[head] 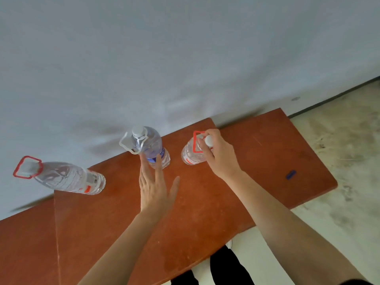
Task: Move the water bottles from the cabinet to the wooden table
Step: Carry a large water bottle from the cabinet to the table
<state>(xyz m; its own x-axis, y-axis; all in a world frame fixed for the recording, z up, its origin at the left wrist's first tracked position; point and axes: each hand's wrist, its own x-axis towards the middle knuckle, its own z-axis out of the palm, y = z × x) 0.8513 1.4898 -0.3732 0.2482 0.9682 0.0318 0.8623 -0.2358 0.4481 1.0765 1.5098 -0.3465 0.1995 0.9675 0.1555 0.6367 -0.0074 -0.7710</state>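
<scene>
Three clear water bottles stand on the reddish wooden table (205,202). At the left stands a bottle with a red carry handle (70,177). The middle bottle (152,147) has a white cap, a white handle and a blue label. My left hand (156,186) is flat with straight fingers, fingertips touching the near side of this middle bottle. The right bottle (191,153) has a red handle and a white cap; my right hand (216,153) curls around its top, over the cap and handle. The cabinet is out of view.
A pale grey wall (185,58) runs right behind the table's far edge. A small blue mark (291,174) lies on the table's right part. Pale, stained floor (339,140) lies to the right; dark trouser legs (222,268) show at the near edge.
</scene>
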